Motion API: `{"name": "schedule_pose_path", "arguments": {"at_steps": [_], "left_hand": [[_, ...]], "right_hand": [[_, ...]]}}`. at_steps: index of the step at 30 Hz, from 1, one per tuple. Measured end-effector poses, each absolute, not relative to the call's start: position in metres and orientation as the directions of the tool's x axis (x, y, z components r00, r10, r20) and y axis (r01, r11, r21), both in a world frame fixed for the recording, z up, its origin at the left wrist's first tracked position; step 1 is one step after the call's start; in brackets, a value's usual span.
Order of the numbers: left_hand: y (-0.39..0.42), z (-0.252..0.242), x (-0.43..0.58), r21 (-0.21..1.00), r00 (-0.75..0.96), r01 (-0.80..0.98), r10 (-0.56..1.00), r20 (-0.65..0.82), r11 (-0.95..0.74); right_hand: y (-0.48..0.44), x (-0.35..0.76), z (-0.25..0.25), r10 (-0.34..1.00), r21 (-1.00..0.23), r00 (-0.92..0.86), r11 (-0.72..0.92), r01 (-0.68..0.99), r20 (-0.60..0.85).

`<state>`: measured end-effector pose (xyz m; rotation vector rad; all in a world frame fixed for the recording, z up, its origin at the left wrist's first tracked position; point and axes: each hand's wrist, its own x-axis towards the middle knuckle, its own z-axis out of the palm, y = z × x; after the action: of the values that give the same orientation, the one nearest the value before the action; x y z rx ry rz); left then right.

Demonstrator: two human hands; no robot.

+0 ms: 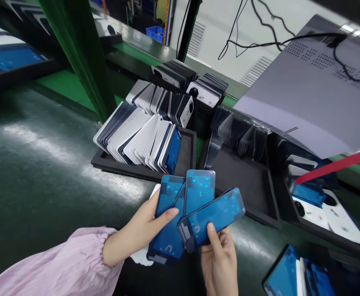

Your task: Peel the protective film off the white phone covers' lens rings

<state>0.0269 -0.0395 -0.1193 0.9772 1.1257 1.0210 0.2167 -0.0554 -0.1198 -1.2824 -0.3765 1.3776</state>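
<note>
My left hand [144, 226] is closed on several phone back covers, with its thumb pressed on the blue inner face of a phone back cover [169, 240]. White edges of others show beneath that hand. My right hand [221, 259] grips more covers fanned apart, its thumb on the front blue phone back cover [219, 213]. An upright blue cover [200, 191] stands between the two groups, and I cannot tell which hand bears it. The covers of both hands overlap in the middle. Fingers behind the covers are mostly hidden.
Ahead, a black foam tray [187, 150] carries a long row of leaning white and dark covers [136, 137]. Right of it, another black tray [250, 185] holds clear-edged dark sheets [223, 127]. More blue covers [283, 273] lie lower right. A green post [77, 53] rises at left.
</note>
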Motion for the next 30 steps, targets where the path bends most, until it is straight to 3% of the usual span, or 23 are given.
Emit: {"name": "schedule_pose_path", "arguments": {"at_steps": [9,19,21,26,30], "left_hand": [[-0.037,-0.12,-0.002,0.943,-0.009,0.205,0.964,-0.267,0.263],[-0.049,-0.116,-0.009,0.922,-0.175,0.324,0.971,-0.162,0.212],[-0.054,-0.106,-0.006,0.936,-0.155,0.291,0.975,-0.157,0.197],[-0.053,-0.092,0.012,0.968,0.225,0.038,0.942,-0.251,0.249],[-0.047,-0.097,0.011,0.95,0.189,-0.077,0.94,-0.285,0.303]], "right_hand": [[-0.053,0.216,-0.133,0.875,-0.843,0.251,-0.264,-0.469,-0.414],[-0.053,0.215,-0.134,0.899,-0.847,0.198,-0.267,-0.46,-0.391],[-0.057,0.214,-0.135,0.908,-0.843,0.173,-0.264,-0.47,-0.381],[-0.061,0.21,-0.132,0.919,-0.824,0.111,-0.28,-0.493,-0.379],[-0.056,0.219,-0.127,0.915,-0.831,0.158,-0.251,-0.496,-0.371]]}}
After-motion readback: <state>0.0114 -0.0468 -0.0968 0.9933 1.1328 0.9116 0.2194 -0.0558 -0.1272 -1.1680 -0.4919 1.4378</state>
